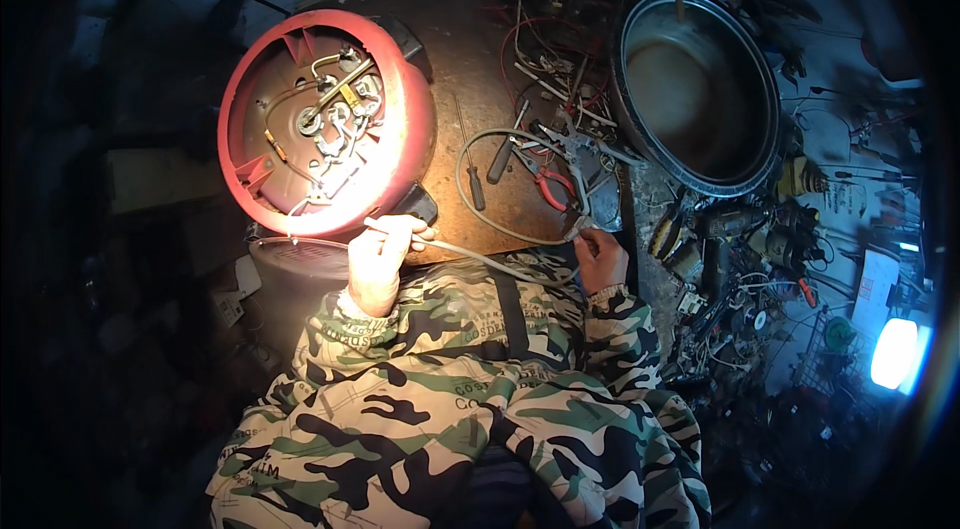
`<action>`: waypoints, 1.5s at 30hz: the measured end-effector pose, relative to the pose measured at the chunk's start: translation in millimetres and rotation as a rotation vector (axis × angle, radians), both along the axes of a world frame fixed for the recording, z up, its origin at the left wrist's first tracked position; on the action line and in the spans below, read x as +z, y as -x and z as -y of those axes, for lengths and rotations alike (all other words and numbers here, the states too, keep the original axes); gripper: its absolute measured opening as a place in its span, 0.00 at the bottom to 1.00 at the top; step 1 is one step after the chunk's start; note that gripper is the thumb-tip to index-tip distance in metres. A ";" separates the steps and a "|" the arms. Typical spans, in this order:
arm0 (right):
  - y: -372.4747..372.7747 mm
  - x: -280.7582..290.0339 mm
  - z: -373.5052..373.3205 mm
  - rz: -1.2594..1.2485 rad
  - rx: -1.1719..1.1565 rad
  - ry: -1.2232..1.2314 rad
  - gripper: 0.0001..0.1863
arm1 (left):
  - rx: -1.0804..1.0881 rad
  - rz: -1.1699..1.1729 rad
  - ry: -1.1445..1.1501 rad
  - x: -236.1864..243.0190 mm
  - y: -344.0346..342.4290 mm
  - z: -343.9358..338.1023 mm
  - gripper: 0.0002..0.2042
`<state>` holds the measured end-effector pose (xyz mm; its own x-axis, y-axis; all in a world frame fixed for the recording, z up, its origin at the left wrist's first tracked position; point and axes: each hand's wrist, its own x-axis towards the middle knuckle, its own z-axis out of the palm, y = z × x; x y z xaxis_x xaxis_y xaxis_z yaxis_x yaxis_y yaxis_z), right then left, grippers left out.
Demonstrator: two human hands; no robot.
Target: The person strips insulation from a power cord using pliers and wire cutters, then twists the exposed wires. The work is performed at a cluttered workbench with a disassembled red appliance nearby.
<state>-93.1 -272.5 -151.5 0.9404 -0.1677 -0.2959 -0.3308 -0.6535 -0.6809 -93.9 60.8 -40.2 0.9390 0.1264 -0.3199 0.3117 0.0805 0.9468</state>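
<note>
A grey cable (pixel 490 261) runs between my two hands and loops over the bench. My left hand (pixel 378 264) is closed round one end of it, by the lower rim of a red round appliance housing (pixel 405 139). That housing lies with its open underside showing, and wires and terminals (pixel 340 119) are visible inside. My right hand (pixel 600 261) pinches the cable near the bench's front edge. What exactly sits between those fingertips is partly hidden.
On the brown bench (pixel 450 79) lie a thin screwdriver (pixel 475 191), red-handled pliers (pixel 553 191) and tangled wires (pixel 560 79). A deep round metal pot (pixel 632 119) stands at the right. Motors and loose parts (pixel 730 239) crowd the area below it. A bright lamp (pixel 893 354) glows far right.
</note>
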 end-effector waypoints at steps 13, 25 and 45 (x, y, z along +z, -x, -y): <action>-69.8 -27.3 -47.8 0.080 0.434 -0.064 0.11 | 0.151 0.095 -0.138 18.9 12.8 26.6 0.13; -119.0 -81.7 -95.6 0.235 0.705 0.372 0.10 | 0.302 0.182 -0.131 19.6 29.0 44.7 0.14; -99.5 -99.7 -53.5 -0.016 0.401 -0.306 0.11 | 0.183 0.166 -0.005 3.4 10.2 60.9 0.14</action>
<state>6.4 -218.9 -251.3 0.9079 0.3025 -0.2902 -0.1068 -0.5025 -0.8579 -104.1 -0.1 -36.9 0.9399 0.3008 -0.1618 0.1323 0.1162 0.9844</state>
